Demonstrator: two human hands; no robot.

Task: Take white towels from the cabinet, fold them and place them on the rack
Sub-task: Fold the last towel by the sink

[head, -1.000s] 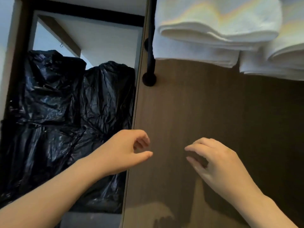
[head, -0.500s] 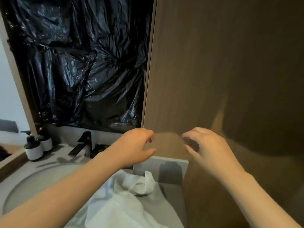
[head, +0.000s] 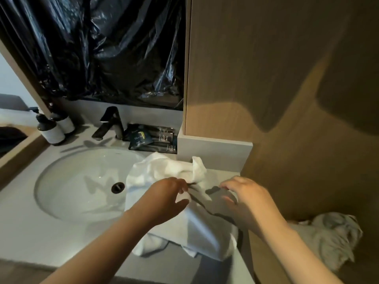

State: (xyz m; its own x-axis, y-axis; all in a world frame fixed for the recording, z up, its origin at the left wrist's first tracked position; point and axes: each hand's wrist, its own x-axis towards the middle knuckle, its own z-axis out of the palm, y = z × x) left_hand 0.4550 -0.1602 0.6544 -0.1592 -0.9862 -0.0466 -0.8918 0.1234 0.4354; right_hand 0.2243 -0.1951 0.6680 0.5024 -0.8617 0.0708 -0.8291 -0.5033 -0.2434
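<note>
Left hand [head: 164, 198]: bare, no glove, no ring seen.
Right hand [head: 249, 198]: bare, no glove.
Forearms: 2, uncovered, no sleeves or watch visible.

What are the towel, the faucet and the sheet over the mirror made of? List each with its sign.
Towel: soft white cloth, probably cotton terry; it rumples and drapes over the basin edge.
Faucet: looks like metal with a dark matte finish; angular, with faint highlights.
Sheet: thin black plastic film, glossy; sharp crinkles catch the light. What it covers is hidden.
</note>
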